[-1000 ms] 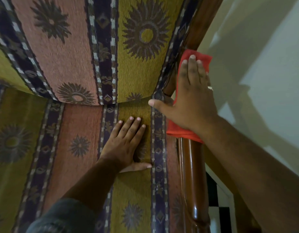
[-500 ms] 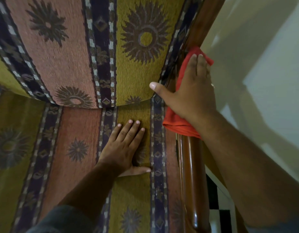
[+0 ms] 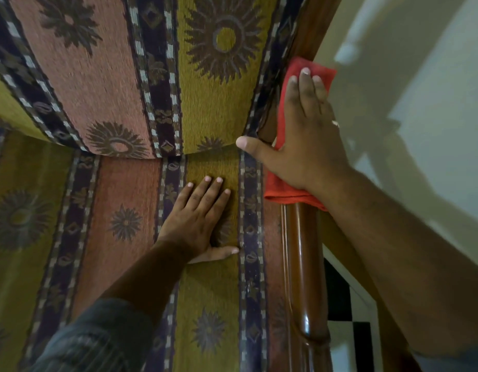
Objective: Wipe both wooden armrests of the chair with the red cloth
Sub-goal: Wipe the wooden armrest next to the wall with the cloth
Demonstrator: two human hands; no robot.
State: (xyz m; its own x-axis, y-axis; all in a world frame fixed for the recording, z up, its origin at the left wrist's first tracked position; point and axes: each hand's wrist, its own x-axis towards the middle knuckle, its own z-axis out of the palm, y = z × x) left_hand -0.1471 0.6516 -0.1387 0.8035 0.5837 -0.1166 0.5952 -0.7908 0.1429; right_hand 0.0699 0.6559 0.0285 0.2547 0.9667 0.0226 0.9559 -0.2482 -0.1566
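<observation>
The red cloth [image 3: 279,186] lies over the glossy brown wooden armrest [image 3: 303,264] at the chair's right side, up where the armrest meets the backrest frame [image 3: 313,28]. My right hand [image 3: 305,140] presses flat on the cloth, fingers pointing away from me and thumb spread toward the cushion. My left hand [image 3: 200,218] rests flat, fingers apart, on the patterned seat cushion [image 3: 125,210] just left of the armrest and holds nothing. The chair's other armrest is out of view.
The striped backrest cushion [image 3: 111,71] with sun motifs fills the upper left. A pale wall [image 3: 420,103] stands close on the right, with black-and-white floor tiles [image 3: 348,331] below it.
My right hand and the cloth slid up the armrest toward the backrest, then came back a little. My left hand stayed put on the seat.
</observation>
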